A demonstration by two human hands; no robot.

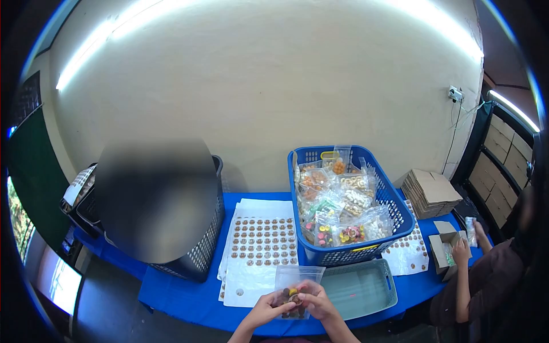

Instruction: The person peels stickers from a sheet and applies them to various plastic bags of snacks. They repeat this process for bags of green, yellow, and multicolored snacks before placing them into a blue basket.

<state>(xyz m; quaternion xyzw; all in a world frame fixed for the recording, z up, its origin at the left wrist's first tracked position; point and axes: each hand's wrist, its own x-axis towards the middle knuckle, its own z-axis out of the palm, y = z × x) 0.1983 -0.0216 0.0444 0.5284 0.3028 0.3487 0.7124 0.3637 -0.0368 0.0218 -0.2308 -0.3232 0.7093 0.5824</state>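
Observation:
Low in the middle of the head view, a clear plastic bag (291, 275) of small brown, yellow and pink pieces is held between both hands. My left hand (267, 310) grips its left side, thumb across the front. On the other side my right hand (319, 302) has its fingers closed round the bag, thumb pressing the front near a small round brown sticker (294, 298). Just behind lie white sheets (260, 277) with rows of round brown stickers. A grey-green tray (360, 288) sits close to my right hand.
A blue basket (354, 253) of filled clear bags stands behind the tray. Flattened cardboard (430, 194) is stacked at right. There a co-worker (483, 280) has one hand at a small open box (443, 251) and the other on a clear packet. A dark basket (197, 257) is partly hidden by blur.

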